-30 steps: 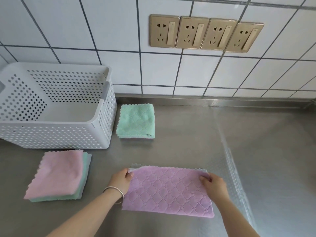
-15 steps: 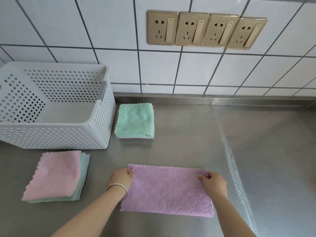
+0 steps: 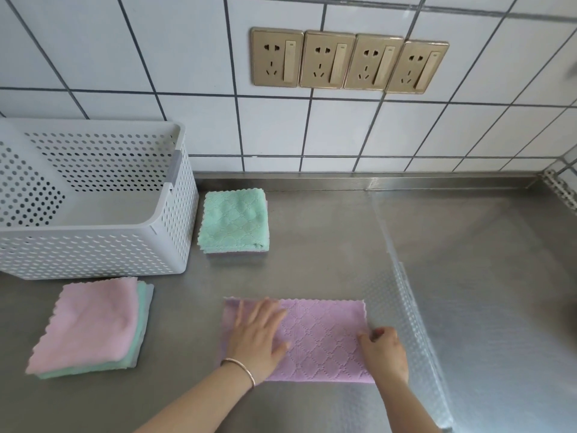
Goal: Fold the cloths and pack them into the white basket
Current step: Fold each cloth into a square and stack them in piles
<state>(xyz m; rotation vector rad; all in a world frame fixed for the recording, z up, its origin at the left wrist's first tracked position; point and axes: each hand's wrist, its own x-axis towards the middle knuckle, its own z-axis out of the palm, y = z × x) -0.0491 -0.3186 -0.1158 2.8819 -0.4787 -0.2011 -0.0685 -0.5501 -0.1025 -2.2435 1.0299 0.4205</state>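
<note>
Head view: my left hand (image 3: pixel 257 334), fingers spread flat, presses the left part of the folded lilac cloth (image 3: pixel 324 339) on the steel surface (image 3: pixel 327 245). My right hand (image 3: pixel 385 350) pinches the cloth's right edge. The white basket (image 3: pixel 93 251) stands at far left; a folded green cloth stack (image 3: pixel 234 220) lies just beside it, a pink-topped stack (image 3: pixel 90 326) in front. No writing is legible on the four wall sockets (image 3: pixel 348 60).

Counter (image 3: pixel 327 270) brushed steel w/ dull sheen; basket (image 3: pixel 93 254) matt perforated plastic; cloths (image 3: pixel 324 342) soft quilted microfibre; wall tiles (image 3: pixel 156 57) glossy; socket plates (image 3: pixel 349 60) satin gold.
</note>
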